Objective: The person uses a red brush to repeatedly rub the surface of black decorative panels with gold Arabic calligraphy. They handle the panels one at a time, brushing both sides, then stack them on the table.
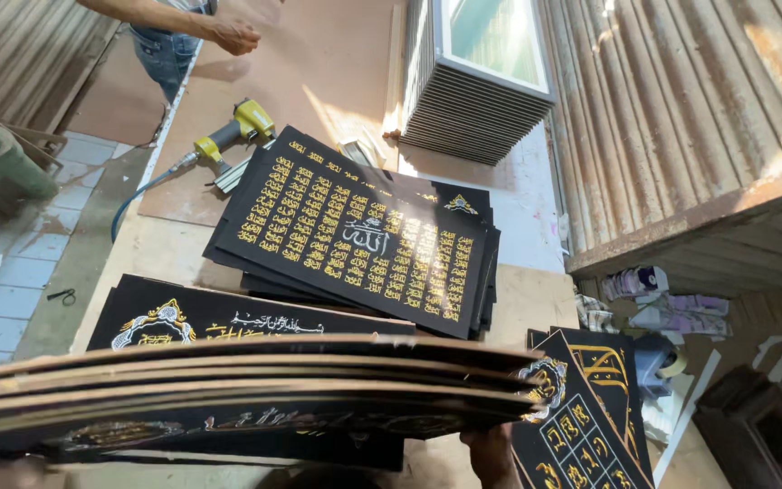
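- Plywood surface [337, 63] carries everything, with rusty corrugated sheets [681, 118] at the right.
- Stack of frames [481, 91] stands at the far end.
- Black panels [355, 235] with gold script lie piled mid-surface.
- Held boards [246, 389] fan out nearest the camera.
- Right hand [491, 457] grips their underside edge, fingers curled; left hand's grip is hidden.
- Yellow nail gun [233, 131] lies beyond.

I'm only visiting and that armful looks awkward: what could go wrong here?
The bowed stack of boards is held near its ends; only the right hand shows clearly, so the boards might slide apart or slip. The fanned pile of black panels on the table could get knocked askew. The yellow nail gun and its hose lie near the table edge, where a snag seems possible.
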